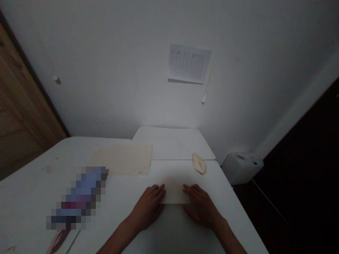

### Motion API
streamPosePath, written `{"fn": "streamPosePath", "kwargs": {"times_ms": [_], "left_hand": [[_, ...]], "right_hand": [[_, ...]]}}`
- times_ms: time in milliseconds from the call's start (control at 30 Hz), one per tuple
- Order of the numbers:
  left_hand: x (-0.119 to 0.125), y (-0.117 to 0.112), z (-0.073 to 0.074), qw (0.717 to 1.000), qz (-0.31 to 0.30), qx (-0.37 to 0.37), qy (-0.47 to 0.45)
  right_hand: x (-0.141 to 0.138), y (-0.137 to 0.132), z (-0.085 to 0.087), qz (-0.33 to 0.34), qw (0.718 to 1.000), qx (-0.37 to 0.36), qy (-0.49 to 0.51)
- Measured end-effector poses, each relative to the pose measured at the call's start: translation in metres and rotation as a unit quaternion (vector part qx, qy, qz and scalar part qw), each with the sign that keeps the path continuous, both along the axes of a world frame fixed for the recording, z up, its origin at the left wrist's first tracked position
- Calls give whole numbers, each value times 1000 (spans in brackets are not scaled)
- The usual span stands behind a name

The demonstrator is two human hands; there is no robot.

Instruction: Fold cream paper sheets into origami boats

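A small cream piece of paper [174, 193] lies on the white table in front of me, its near edge straight. My left hand [151, 206] grips its left side, fingers over the top and thumb by the near edge. On the right side, my right hand [200, 205] grips it the same way, fingertips pointing inward. The paper under the fingers is hidden. Beyond my right hand rests a small folded cream paper [199, 164]. Larger cream sheets [124, 158] lie flat farther off to the left.
The white table [127, 215] joins another white tabletop [174, 141] against the wall. A pixelated bluish thing [82, 194] lies at left. A printed sheet [188, 64] hangs on the wall. A whitish plastic container [241, 167] stands beyond the table's right edge.
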State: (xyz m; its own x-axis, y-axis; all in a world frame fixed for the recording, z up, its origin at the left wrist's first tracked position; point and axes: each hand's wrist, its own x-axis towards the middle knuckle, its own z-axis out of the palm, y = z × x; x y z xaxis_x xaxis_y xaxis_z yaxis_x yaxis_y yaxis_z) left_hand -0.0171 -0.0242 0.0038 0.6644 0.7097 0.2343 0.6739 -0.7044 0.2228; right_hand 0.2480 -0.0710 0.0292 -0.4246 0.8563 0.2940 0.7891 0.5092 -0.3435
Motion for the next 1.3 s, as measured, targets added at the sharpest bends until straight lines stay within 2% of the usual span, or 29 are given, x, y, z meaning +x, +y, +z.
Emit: {"fn": "streamPosePath", "kwargs": {"times_ms": [267, 400, 567, 733, 867, 1133, 1200, 1300], "left_hand": [[-8, 6, -2, 999, 2, 5, -33], [-14, 5, 2, 994, -16, 4, -104], [-17, -1, 7, 991, -25, -17, -133], [-18, -1, 6, 986, 2, -33, -161], [-17, 4, 5, 980, 54, -45, -186], [-8, 13, 9, 976, 133, -75, -156], [-7, 13, 12, 976, 134, -81, -153], [-12, 13, 13, 977, 85, -100, -169]], "right_hand": [[-6, 16, -15, 35, 999, 29, 11], [-2, 15, -20, 22, 998, 38, 36], [1, 11, -22, 1, 999, 21, 44], [2, 10, -26, -54, 996, -4, 68], [1, 13, -28, -102, 988, -14, 115], [-6, 20, -26, -144, 975, -30, 169], [-6, 23, -26, -149, 973, -36, 171], [-2, 24, -26, -139, 972, -51, 182]]}}
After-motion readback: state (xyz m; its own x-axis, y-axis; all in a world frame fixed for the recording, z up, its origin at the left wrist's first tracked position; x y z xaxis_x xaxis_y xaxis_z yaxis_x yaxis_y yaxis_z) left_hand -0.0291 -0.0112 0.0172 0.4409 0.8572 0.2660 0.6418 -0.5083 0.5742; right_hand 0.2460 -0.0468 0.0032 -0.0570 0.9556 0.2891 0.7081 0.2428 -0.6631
